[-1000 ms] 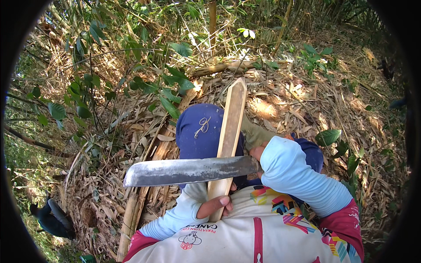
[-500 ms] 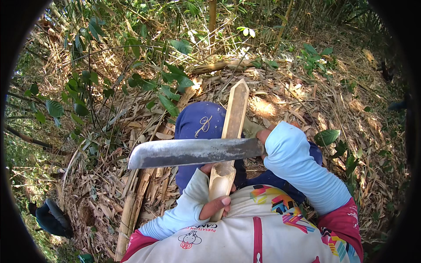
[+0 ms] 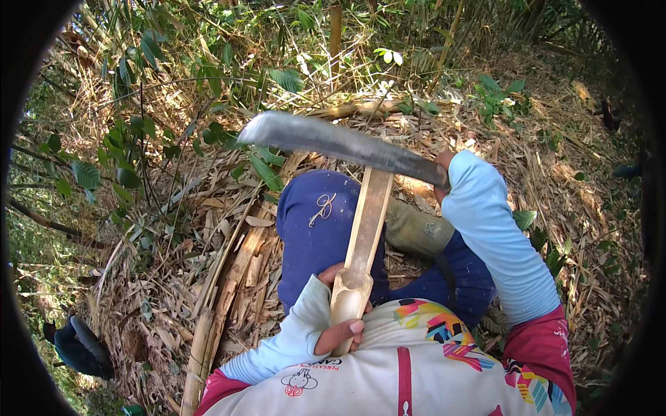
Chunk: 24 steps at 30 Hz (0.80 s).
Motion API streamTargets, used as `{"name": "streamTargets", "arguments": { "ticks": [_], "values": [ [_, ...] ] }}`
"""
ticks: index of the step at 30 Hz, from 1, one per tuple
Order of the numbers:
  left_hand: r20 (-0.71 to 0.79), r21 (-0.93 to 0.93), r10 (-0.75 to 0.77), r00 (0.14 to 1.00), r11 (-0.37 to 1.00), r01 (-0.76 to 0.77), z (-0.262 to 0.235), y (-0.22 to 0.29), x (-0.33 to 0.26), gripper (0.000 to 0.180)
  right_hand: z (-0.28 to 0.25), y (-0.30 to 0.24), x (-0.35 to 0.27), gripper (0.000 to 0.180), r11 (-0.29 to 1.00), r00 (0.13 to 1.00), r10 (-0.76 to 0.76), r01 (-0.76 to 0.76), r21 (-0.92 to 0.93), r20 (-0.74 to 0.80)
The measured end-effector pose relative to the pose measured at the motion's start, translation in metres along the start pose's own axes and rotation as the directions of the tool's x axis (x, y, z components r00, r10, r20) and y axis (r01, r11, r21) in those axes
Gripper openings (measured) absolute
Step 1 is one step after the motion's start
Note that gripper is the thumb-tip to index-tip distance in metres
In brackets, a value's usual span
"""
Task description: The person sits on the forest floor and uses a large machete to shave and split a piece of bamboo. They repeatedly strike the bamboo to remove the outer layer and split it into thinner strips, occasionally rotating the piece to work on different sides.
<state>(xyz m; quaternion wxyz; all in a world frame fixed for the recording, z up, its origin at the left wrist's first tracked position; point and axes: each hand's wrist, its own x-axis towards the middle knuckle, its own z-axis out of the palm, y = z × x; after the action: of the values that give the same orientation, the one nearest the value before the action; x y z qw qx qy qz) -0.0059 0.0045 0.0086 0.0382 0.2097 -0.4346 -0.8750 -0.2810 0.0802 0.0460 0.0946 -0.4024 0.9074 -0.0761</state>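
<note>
A split length of bamboo (image 3: 368, 225), hollow near my body, points away from me across my lap. My left hand (image 3: 338, 333) is closed round its near, cup-like end, with the thumb along the right side. My right hand (image 3: 442, 173) grips a machete (image 3: 333, 144) by its handle, which the fingers hide. The wide blade reaches left, slightly blurred, and crosses over the bamboo's far end, covering its tip. Whether blade and bamboo touch, I cannot tell.
My knee in blue trousers (image 3: 316, 229) lies beside the bamboo, near a greenish boot (image 3: 416, 229). A long split bamboo pole (image 3: 229, 298) rests on dry leaves at left. A dark shoe-like object (image 3: 83, 347) is at far left. Leafy shoots (image 3: 87, 173) stand left.
My right hand has carried the machete away from my body and slightly right, from mid-bamboo to its far end. My left hand keeps its hold on the bamboo, nearly still.
</note>
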Motion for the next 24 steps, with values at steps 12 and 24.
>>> {"name": "streamTargets", "arguments": {
  "ticks": [12, 24],
  "values": [
    [0.05, 0.014, -0.006, 0.999, 1.0, 0.005, -0.004, -0.002, 0.003, 0.078, 0.098, 0.091, 0.022, 0.028, 0.696, 0.987, 0.12, -0.01, 0.718, -0.103],
    [0.224, -0.378, 0.094, 0.97, 0.926, -0.002, -0.021, -0.007, 0.006, 0.081, 0.082, 0.072, -0.039, 0.028, 0.492, 0.981, 0.192, -0.106, 0.864, 0.012]
  ]
}}
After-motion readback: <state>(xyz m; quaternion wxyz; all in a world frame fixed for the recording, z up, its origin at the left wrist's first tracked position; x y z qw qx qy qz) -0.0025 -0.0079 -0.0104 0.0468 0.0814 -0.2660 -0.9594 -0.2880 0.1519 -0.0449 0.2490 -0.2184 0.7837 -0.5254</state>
